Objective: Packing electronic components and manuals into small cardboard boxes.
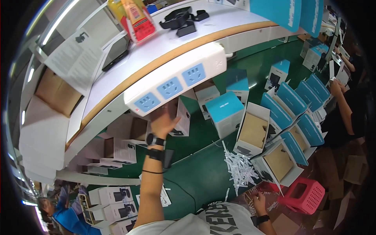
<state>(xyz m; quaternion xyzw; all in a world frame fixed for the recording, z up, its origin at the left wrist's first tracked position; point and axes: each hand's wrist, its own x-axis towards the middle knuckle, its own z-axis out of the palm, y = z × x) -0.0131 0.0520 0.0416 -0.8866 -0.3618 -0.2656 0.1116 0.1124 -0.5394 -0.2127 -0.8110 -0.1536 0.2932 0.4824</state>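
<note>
My left hand (163, 122) reaches forward under the white power strip (176, 78) with blue sockets on the shelf's edge. Its thumb sticks out to the side, and the strip partly hides the fingers. Right beside it stands a white printed box (182, 120); whether the hand touches it I cannot tell. Close to my body on the right, my right hand (258, 202) has curled fingers, and what they hold, if anything, is too small to make out. A pile of white paper strips (239, 169) lies on the green surface (203, 160) just beyond it.
Open white-and-teal boxes (252, 127) with cardboard inserts crowd the right, near a pink stool (303, 195). More boxes (119, 150) stand under the curved shelf (113, 84). A thin cable (188, 192) crosses the green surface. Other people work at far right and lower left.
</note>
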